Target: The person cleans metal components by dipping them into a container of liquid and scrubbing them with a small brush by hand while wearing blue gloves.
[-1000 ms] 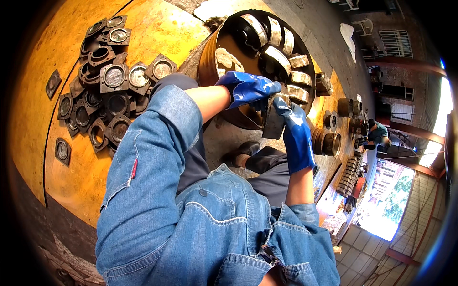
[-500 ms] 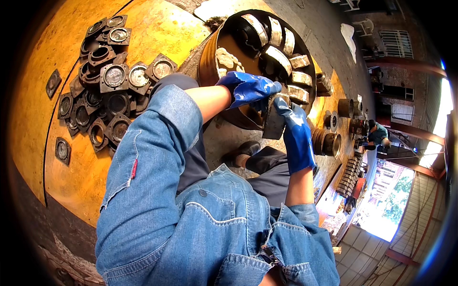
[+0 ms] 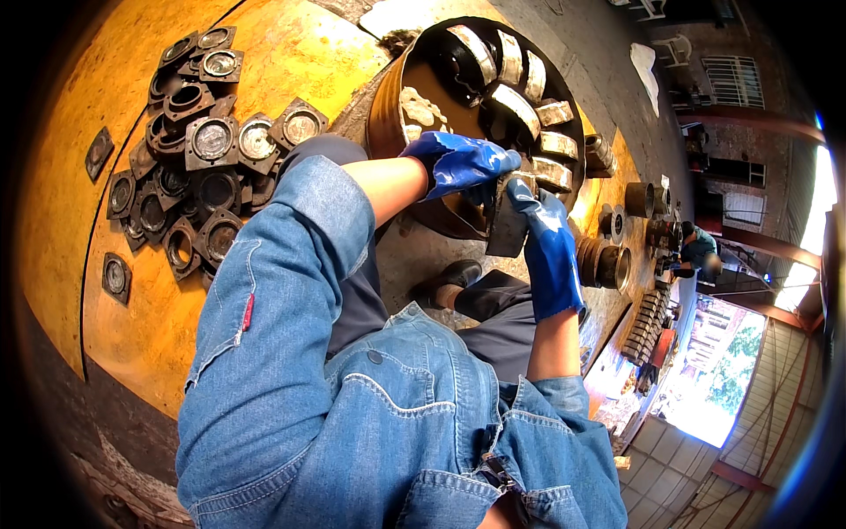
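Both hands wear blue rubber gloves and meet at a dark, flat-sided metal part [image 3: 506, 227] over the near right rim of a round metal tub [image 3: 382, 119]. My right hand [image 3: 548, 242] grips its right side, thumb on the upper edge. The closed fingers of my left hand [image 3: 463, 165] press at its top; the fingertips are partly hidden, and so is the part's far face. Inside the tub, dark liquid lies around several thick metal rings [image 3: 512, 112] with shiny rims. A pale lumpy rag-like piece [image 3: 423, 113] rests at the tub's left wall.
On the yellow floor plate [image 3: 291, 53] at left lies a heap of square-flanged metal housings [image 3: 211, 141]. Cylindrical metal parts [image 3: 608, 264] stand right of the tub, with a row of stacked parts [image 3: 648, 322] beyond. A person [image 3: 699, 249] works at far right. My shoe [image 3: 449, 280] is below the tub.
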A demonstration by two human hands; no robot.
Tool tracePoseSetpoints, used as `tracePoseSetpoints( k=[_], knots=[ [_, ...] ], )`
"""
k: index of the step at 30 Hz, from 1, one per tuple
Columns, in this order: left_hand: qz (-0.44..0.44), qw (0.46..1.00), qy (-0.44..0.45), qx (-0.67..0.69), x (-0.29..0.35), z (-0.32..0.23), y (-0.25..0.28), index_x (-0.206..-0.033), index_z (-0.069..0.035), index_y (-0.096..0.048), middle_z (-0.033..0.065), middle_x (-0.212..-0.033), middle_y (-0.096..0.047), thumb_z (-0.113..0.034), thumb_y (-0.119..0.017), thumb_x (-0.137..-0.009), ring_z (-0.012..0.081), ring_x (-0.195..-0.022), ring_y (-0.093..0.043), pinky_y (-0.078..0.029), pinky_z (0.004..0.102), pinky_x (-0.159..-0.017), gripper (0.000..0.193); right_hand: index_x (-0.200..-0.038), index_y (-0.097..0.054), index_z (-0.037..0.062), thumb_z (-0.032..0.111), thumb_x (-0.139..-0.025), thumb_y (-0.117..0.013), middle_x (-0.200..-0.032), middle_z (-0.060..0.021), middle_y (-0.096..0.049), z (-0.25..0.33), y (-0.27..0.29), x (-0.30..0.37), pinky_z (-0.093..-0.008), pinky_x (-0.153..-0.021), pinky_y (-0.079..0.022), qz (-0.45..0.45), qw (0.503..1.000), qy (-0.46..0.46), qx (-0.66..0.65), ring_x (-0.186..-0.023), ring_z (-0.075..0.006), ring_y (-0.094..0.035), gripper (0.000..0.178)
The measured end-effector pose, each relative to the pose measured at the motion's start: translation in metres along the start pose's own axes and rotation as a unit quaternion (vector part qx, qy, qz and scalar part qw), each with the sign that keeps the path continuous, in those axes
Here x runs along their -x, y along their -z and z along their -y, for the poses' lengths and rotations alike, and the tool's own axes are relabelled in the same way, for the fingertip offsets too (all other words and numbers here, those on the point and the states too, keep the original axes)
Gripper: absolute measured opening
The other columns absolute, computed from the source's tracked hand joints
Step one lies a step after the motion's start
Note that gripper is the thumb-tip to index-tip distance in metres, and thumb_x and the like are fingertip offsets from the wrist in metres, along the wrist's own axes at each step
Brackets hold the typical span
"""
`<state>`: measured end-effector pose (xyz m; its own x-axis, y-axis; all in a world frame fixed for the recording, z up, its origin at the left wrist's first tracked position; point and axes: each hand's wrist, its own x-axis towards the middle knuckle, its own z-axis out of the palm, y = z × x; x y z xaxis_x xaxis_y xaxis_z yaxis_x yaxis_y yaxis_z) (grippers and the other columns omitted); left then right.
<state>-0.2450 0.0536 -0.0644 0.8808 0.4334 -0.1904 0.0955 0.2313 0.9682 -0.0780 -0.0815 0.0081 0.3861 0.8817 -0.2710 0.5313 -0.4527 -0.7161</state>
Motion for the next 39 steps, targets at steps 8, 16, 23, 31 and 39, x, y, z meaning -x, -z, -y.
tracePoseSetpoints(
  k=[8, 16, 23, 31, 39],
  knots=[
    [0.004, 1.0, -0.008, -0.009, -0.004, 0.004, 0.002, -0.117, -0.005, -0.072, 0.0134, -0.095, -0.075, -0.052, -0.041, -0.112, 0.0233, -0.087, -0.071, -0.055, 0.0383, -0.086, 0.056, -0.116, -0.07, -0.0031, 0.033, -0.108, -0.064, -0.108, -0.0093, -0.067, 0.003, -0.002, 0.004, -0.0325, -0.093, -0.046, -0.004, 1.0, 0.022, 0.001, -0.1, -0.0192, -0.059, 0.037],
    [-0.017, 1.0, -0.009, -0.009, -0.002, 0.004, -0.001, -0.106, -0.004, -0.075, 0.0124, -0.089, -0.076, -0.059, -0.04, -0.112, 0.0224, -0.083, -0.071, -0.056, 0.0368, -0.082, 0.065, -0.117, -0.07, -0.0029, 0.033, -0.107, -0.065, -0.108, -0.0084, -0.067, -0.005, 0.002, 0.003, -0.0318, -0.092, -0.047, -0.003, 0.996, 0.071, 0.054, -0.1, -0.0169, -0.058, 0.038],
    [-0.016, 1.0, -0.004, -0.017, 0.008, -0.006, 0.0, -0.121, -0.003, -0.072, 0.0161, -0.097, -0.077, -0.053, -0.043, -0.112, 0.0254, -0.087, -0.072, -0.056, 0.0394, -0.085, 0.059, -0.117, -0.069, -0.003, 0.032, -0.107, -0.064, -0.107, -0.0089, -0.067, 0.015, -0.002, 0.002, -0.032, -0.089, -0.047, 0.017, 0.999, -0.032, -0.027, -0.098, -0.0173, -0.058, 0.037],
    [-0.027, 0.999, -0.014, -0.014, 0.003, 0.003, 0.0, -0.109, -0.002, -0.074, 0.0134, -0.093, -0.078, -0.064, -0.04, -0.111, 0.0218, -0.085, -0.074, -0.057, 0.0347, -0.082, 0.071, -0.114, -0.069, -0.0008, 0.032, -0.106, -0.063, -0.098, -0.0086, -0.064, 0.027, -0.004, 0.01, -0.0319, -0.082, -0.046, -0.001, 0.999, 0.009, 0.047, -0.09, -0.0186, -0.056, 0.035],
    [-0.017, 1.0, -0.017, -0.003, -0.004, 0.01, 0.0, -0.107, -0.003, -0.075, 0.0127, -0.091, -0.078, -0.063, -0.04, -0.112, 0.0216, -0.084, -0.074, -0.057, 0.0346, -0.081, 0.07, -0.108, -0.067, -0.0002, 0.037, -0.104, -0.064, -0.092, -0.0065, -0.06, 0.023, -0.006, 0.01, -0.0328, -0.077, -0.044, -0.027, 0.999, 0.014, 0.039, -0.085, -0.0174, -0.052, 0.038]
  ],
)
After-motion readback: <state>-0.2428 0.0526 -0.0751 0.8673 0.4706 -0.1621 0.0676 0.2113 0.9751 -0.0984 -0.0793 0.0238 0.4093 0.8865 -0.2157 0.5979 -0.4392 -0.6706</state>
